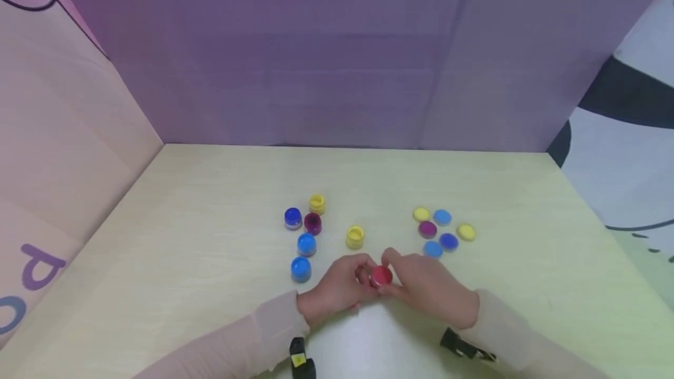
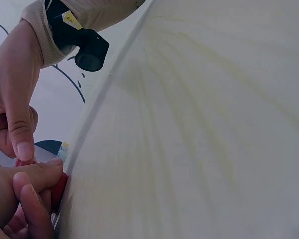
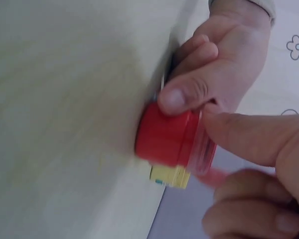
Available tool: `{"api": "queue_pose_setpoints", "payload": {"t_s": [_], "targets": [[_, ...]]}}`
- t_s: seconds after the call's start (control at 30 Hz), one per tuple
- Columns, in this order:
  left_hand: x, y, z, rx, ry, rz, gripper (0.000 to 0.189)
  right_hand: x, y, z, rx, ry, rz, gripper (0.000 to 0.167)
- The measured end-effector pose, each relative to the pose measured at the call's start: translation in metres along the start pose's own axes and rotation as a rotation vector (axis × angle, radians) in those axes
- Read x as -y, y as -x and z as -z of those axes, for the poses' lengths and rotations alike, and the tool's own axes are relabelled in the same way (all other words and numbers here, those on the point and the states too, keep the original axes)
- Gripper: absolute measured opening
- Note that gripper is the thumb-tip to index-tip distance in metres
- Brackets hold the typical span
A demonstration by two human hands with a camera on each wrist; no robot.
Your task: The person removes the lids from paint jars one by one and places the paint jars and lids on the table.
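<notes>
A small red jar (image 1: 381, 276) is between my two hands, low over the front middle of the table. My left hand (image 1: 342, 279) grips its red body, thumb across the side in the right wrist view. With thumb and fingers my right hand (image 1: 432, 285) pinches the lid edge at the jar's top, by a see-through rim (image 3: 203, 149). Blurred red (image 3: 212, 177) shows under those fingers; how far the lid is lifted I cannot tell. Nearest beyond the hands stands a lidless yellow jar (image 1: 355, 237).
Left of the hands stand light blue jars (image 1: 301, 269), a dark blue jar (image 1: 293, 219), a purple jar (image 1: 313, 224) and another yellow jar (image 1: 317, 203). Loose lids lie to the right, among them a yellow lid (image 1: 466, 231) and a purple lid (image 1: 427, 228). A purple panel (image 1: 337, 75) closes the back.
</notes>
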State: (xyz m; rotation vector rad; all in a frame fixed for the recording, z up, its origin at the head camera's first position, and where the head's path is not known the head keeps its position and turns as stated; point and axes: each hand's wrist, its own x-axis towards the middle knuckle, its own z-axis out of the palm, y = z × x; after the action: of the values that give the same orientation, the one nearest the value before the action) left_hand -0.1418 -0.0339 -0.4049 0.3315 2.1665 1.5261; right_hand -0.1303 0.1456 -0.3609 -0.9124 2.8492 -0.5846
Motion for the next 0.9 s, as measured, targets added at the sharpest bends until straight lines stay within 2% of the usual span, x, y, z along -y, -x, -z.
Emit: {"api": "queue_pose_setpoints", "payload": {"t_s": [0.13,0.23,0.47,0.6,0.7,0.9], "targets": [[-0.001,0.000,0.000,-0.006,0.010,-0.001,0.016,-0.009,-0.001,0.005,0.052,-0.008,0.100,0.027],[-0.001,0.000,0.000,-0.012,0.013,0.005,0.017,-0.016,-0.003,0.008,0.090,-0.029,0.146,0.030],[0.000,-0.001,-0.001,-0.018,0.013,0.016,0.021,-0.026,-0.003,0.011,0.102,-0.035,0.222,0.033],[0.000,-0.002,-0.001,-0.018,0.015,0.014,0.021,-0.025,-0.002,0.015,0.105,-0.027,0.198,0.038],[-0.001,-0.002,-0.001,-0.017,0.017,0.012,0.021,-0.023,0.000,0.015,0.067,0.005,0.161,0.039],[-0.003,0.000,-0.001,-0.018,0.005,0.028,0.020,-0.010,0.001,0.007,-0.011,0.059,0.013,0.037]]}}
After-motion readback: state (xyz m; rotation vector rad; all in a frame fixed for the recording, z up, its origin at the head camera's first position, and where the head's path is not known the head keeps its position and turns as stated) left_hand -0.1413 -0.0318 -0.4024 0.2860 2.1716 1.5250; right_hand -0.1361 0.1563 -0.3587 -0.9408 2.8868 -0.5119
